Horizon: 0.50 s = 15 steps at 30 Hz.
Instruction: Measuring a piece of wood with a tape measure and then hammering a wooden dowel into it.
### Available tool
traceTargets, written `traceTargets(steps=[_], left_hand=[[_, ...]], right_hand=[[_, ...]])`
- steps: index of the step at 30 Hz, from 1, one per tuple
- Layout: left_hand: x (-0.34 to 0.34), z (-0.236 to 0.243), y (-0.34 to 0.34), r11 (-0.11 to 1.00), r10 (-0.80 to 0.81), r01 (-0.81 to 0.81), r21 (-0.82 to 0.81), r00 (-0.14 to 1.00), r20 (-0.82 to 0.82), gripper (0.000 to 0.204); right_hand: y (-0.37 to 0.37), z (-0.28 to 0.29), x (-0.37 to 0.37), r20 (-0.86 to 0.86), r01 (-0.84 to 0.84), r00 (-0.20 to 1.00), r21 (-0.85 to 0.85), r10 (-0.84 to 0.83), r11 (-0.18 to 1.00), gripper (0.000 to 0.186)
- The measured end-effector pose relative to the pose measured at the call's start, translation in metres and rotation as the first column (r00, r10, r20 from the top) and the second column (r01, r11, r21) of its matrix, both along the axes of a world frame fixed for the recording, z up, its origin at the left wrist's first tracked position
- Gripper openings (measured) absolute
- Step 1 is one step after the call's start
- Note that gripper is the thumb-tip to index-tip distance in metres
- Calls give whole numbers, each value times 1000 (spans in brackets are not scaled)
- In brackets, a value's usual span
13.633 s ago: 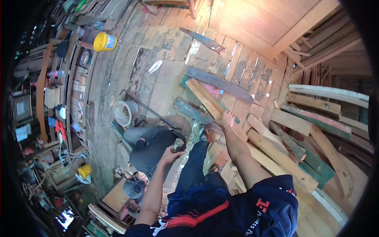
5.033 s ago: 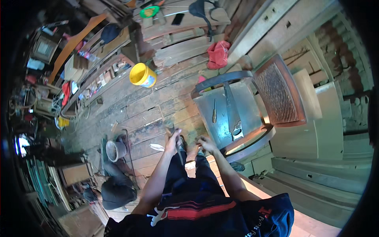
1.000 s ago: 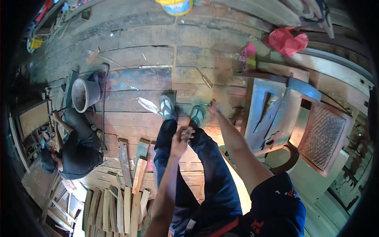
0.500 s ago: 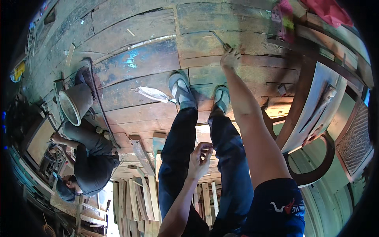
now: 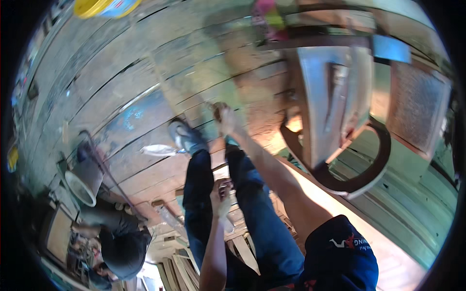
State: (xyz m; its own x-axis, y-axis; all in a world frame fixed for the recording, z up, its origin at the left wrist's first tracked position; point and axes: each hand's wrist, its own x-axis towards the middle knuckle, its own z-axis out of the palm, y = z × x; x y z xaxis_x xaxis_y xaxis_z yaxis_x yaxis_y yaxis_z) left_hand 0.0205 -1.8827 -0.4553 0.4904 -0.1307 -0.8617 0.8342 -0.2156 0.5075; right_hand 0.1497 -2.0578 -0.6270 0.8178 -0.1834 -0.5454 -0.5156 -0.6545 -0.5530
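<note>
My right hand (image 5: 222,115) is stretched forward over the plank floor, just beyond my feet, its fingers curled. A slim tool with a thin shaft shows in it in the earlier picture; now blur and the fingers mostly hide it. Close to my body, above my thighs, my left hand (image 5: 222,193) has bent fingers drawn together. Whatever may lie inside them is too small to make out. To the right of my right arm stands a dark wooden chair frame (image 5: 357,183) with a curved loop and a pale panel (image 5: 310,116).
A long white packet (image 5: 159,150) lies left of my sandalled foot (image 5: 183,133). Another person (image 5: 124,250) crouches at lower left beside a pale bucket (image 5: 80,188). A yellow bucket (image 5: 109,7) stands far left. Wood strips (image 5: 177,271) lie below; a textured panel (image 5: 418,106) is at right.
The whole view has swung, so the chair frame sits further left and a yellow bucket has come in. My right hand has drawn nearer my feet; my left hand stays above my thighs.
</note>
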Motion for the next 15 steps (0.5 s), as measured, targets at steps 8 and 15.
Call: traceTargets(steps=[8, 15], left_hand=[[-20, 6, -26, 973, -225, 229, -20, 965, 135, 10], [26, 53, -30, 948, -314, 316, 27, 924, 216, 10]], right_hand=[[-192, 227, -89, 499, 552, 788, -316, -360, 771, 38], [-298, 193, -133, 482, 589, 805, -583, -345, 560, 26]])
